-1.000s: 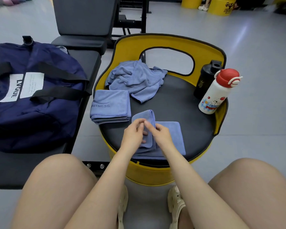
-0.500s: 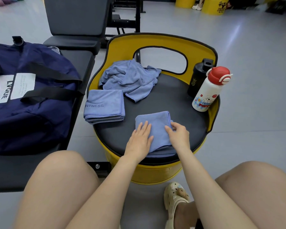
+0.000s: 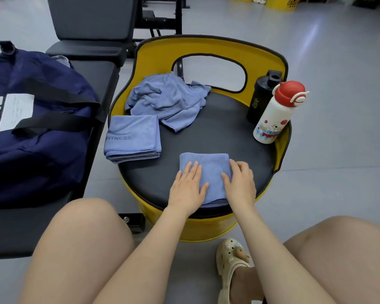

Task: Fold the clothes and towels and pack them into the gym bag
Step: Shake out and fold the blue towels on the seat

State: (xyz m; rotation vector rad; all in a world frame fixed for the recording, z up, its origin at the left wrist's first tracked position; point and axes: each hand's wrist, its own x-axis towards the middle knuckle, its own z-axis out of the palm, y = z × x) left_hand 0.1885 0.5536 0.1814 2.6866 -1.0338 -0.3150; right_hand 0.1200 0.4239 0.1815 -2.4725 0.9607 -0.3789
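A navy gym bag [image 3: 37, 128] sits on the black desk [image 3: 13, 229] at left. Beside it, a yellow stool [image 3: 208, 126] carries a crumpled blue towel [image 3: 167, 99], a folded "FITNESS" towel [image 3: 133, 138] and a smaller folded towel [image 3: 208, 170]. The left hand [image 3: 188, 189] and right hand [image 3: 239, 183] press flat on it, fingers straight.

there is only one view, from a camera on the person's head. it looks forward and steeply down, close over the bare knees, at a yellow barrel stool [image 3: 208, 46] and the grey floor [image 3: 338, 62] behind.
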